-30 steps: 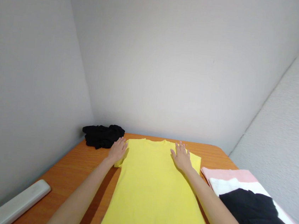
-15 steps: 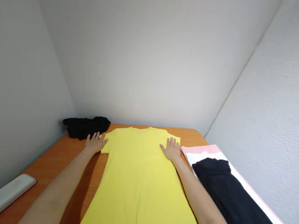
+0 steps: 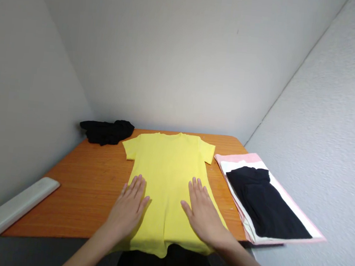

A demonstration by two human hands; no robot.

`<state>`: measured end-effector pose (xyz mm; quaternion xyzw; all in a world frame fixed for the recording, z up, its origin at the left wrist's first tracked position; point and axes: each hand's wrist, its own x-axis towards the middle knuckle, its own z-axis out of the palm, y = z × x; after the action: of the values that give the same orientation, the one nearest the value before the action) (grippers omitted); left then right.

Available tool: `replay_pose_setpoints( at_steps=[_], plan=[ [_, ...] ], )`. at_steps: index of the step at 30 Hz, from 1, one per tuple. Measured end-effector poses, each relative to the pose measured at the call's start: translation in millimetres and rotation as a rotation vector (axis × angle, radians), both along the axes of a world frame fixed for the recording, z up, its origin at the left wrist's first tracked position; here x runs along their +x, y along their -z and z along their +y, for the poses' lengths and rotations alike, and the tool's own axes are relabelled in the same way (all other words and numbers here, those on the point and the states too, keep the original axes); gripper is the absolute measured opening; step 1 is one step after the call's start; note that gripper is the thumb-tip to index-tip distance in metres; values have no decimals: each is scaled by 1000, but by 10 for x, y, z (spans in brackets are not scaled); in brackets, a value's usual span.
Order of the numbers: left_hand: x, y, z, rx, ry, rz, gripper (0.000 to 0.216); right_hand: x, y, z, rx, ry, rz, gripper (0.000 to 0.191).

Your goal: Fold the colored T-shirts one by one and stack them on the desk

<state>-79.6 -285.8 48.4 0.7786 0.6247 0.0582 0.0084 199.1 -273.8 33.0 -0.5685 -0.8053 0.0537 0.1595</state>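
Note:
A yellow T-shirt (image 3: 167, 166) lies spread out on the wooden table (image 3: 90, 179), its neck toward the back wall and its hem hanging over the near edge. Over its lower left side, my left hand (image 3: 129, 208) is flat with the fingers stretched out. My right hand (image 3: 202, 214) rests in the same way on the lower right side, palm down and thumb apart. Neither hand grips the cloth. A fold runs down the middle of the shirt near the hem.
Crumpled black cloth (image 3: 108, 132) lies at the back left corner. A white power strip (image 3: 19, 205) with a cable sits at the left edge. To the right, a folded black garment (image 3: 268, 206) is stacked on folded pink and white cloth (image 3: 301, 220). Walls close in the table on several sides.
Both hands have moved from the shirt's sleeves down toward me, to its lower half. The view has tilted down, so the table's near edge and the shirt's hem now show.

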Motion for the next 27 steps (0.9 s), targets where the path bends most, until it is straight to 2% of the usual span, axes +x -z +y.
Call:
replay_pose_setpoints(
  at_steps=[2, 5, 12, 17, 21, 27],
  plan=[
    [33, 59, -130, -21, -27, -6, 65, 13, 107, -232, 1, -15, 10, 73],
    [4, 98, -153, -36, -46, 18, 67, 97, 178, -331, 2, -22, 7, 77],
    [-167, 145, -127, 27, 8, 47, 65, 344, 132, -299, 12, -79, -26, 71],
    [-141, 78, -163, 56, 11, 50, 64, 357, 70, -343, 0, -74, -21, 70],
    [-153, 65, -258, 99, -48, 62, 64, 445, 66, -446, -18, 21, -10, 70],
    [-216, 196, -345, 128, -45, 110, 70, 547, 281, -644, -5, 102, -46, 75]
  ],
)
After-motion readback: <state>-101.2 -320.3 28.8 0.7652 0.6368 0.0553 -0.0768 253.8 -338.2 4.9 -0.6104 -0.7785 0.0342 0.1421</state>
